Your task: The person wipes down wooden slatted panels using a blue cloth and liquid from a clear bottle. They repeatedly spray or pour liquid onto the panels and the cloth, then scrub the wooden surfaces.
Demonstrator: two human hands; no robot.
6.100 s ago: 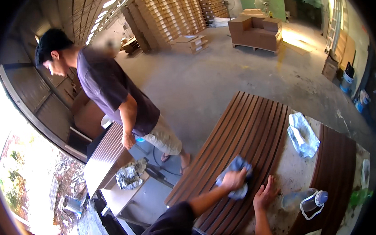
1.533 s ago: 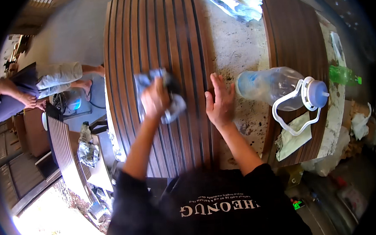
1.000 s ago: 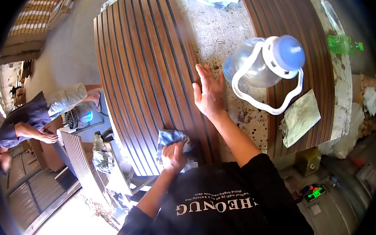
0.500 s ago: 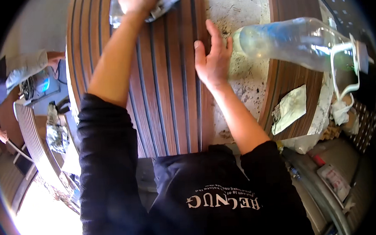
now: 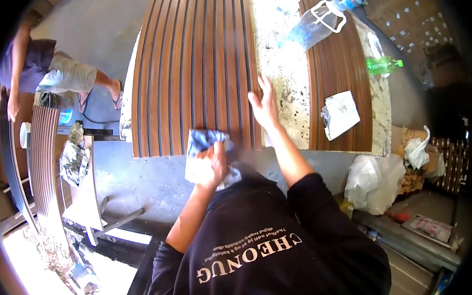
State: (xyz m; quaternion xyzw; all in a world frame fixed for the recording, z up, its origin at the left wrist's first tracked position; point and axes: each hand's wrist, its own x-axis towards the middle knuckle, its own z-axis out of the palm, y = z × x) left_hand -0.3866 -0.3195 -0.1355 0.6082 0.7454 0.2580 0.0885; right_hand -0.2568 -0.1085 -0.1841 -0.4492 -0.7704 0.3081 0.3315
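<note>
A brown slatted wood panel (image 5: pixel 189 70) with dark grooves lies lengthwise before me on a paint-spattered white board (image 5: pixel 285 126). At the panel's near end, my left hand (image 5: pixel 215 167) is closed on a crumpled blue and white cloth (image 5: pixel 203 141). Part of that cloth rests on the slats, and part hangs past the edge. My right hand (image 5: pixel 266 108) is at the panel's right long edge, its fingers stretched out and apart, with nothing in it.
Right of the board's white strip is another brown panel (image 5: pixel 316 92), bearing a folded whitish cloth (image 5: pixel 342 112). A large clear bottle (image 5: pixel 312 28) lies beyond it, near a green bottle (image 5: pixel 384 65). A plastic bag (image 5: pixel 375 183) sits lower right. Another person (image 5: pixel 66 68) is at far left, near leaning slatted panels (image 5: pixel 43 141).
My left hand has drawn the cloth from the panel's far part back to its near end. My right hand stays at the right edge. The view has shifted, showing more floor.
</note>
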